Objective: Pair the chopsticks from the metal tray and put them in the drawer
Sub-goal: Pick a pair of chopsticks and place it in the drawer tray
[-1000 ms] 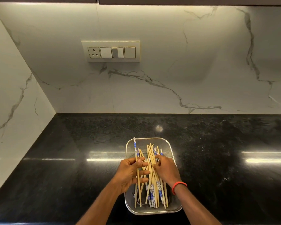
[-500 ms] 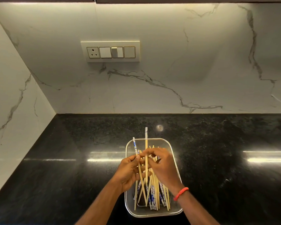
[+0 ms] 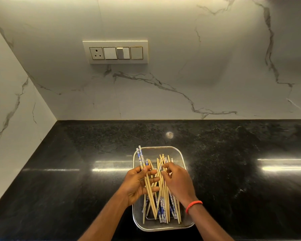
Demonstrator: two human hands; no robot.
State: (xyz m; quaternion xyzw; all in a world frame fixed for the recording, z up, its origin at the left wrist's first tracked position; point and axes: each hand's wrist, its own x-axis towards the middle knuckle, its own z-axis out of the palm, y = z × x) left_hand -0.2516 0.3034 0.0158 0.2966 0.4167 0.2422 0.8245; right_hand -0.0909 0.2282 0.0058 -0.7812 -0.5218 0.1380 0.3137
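A rectangular metal mesh tray stands on the black counter near its front edge. It holds several loose chopsticks, pale wood, some with blue-and-white patterned ends. My left hand grips two blue-ended chopsticks side by side; their patterned ends poke past the tray's far left corner. My right hand hovers over the pile with curled fingers, its fingertips among the chopsticks' upper ends. A red band sits on that wrist. No drawer is in view.
The polished black counter runs left and right of the tray. White marble walls close off the back and the left side. A switch plate with one socket is mounted on the back wall.
The chopstick my right hand was lifting upright now lies beside the one in my left hand, making a pair. My right hand has gone back down to the pile.
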